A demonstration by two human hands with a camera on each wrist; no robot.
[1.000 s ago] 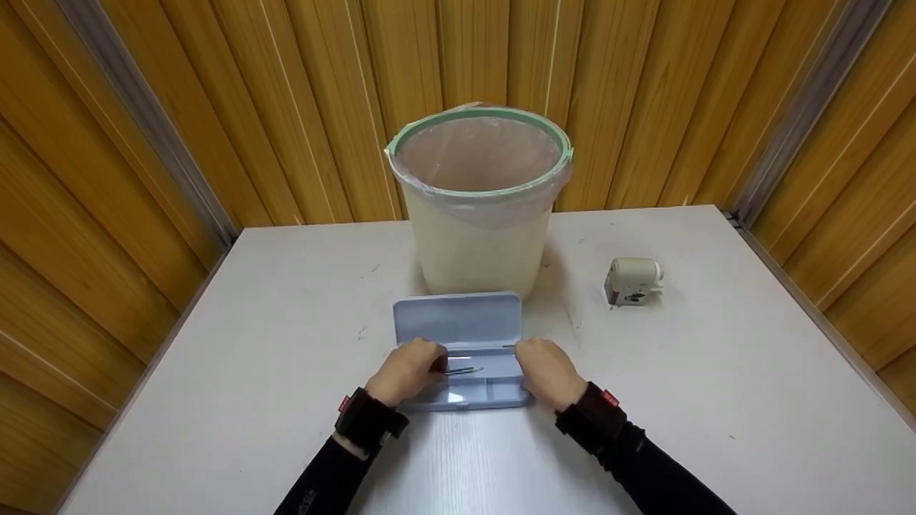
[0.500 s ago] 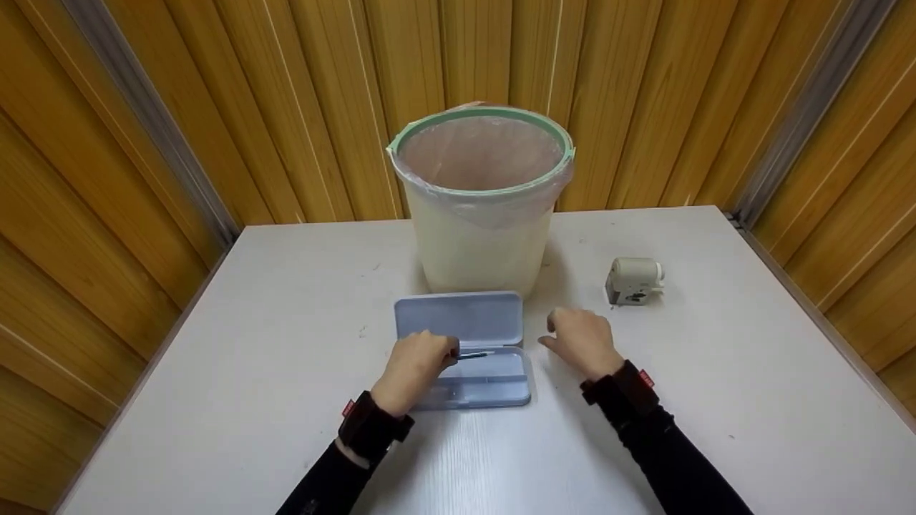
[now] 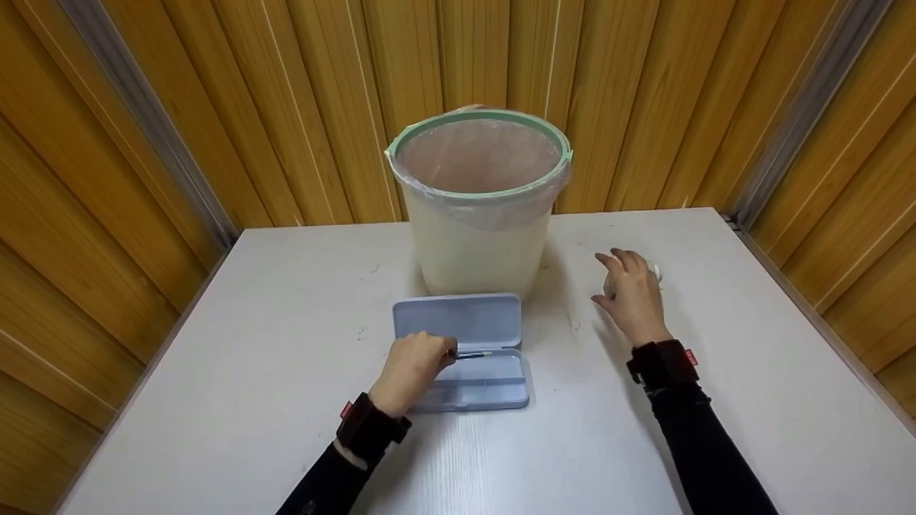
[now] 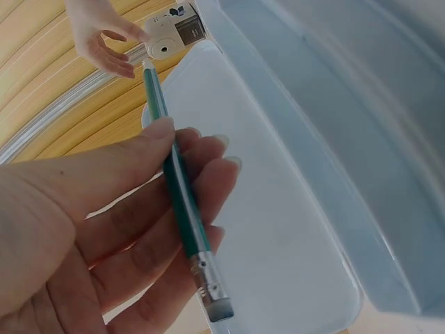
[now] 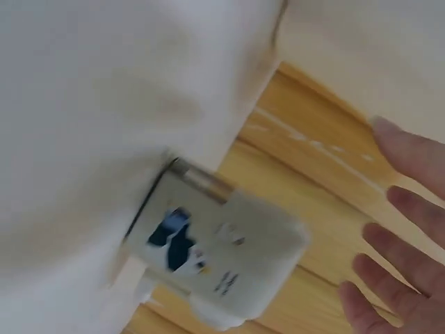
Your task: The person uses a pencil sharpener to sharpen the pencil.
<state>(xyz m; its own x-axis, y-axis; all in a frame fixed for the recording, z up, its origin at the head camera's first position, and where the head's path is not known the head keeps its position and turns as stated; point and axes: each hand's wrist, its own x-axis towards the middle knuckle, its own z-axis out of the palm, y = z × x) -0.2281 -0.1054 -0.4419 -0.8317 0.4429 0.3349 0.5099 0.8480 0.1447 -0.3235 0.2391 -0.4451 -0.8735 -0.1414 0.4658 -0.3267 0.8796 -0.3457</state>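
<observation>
My left hand pinches a green pencil between thumb and fingers, above the light blue pencil case. In the left wrist view the pencil's metal band and eraser point toward the camera and its tip points away. The case lies with its lid raised, showing a divided inside. Over on the right, my right hand is spread with fingers apart, right at the beige pencil sharpener. That sharpener has a printed picture on its side, and the hand covers most of it in the head view.
A cream waste bin with a green rim and a clear liner stands behind the pencil case. The white table is bounded by wood-patterned walls at the back and both sides.
My right hand has left the pencil case and moved right and farther back to the sharpener, its fingers spreading. My left hand has lifted the pencil from low in the case.
</observation>
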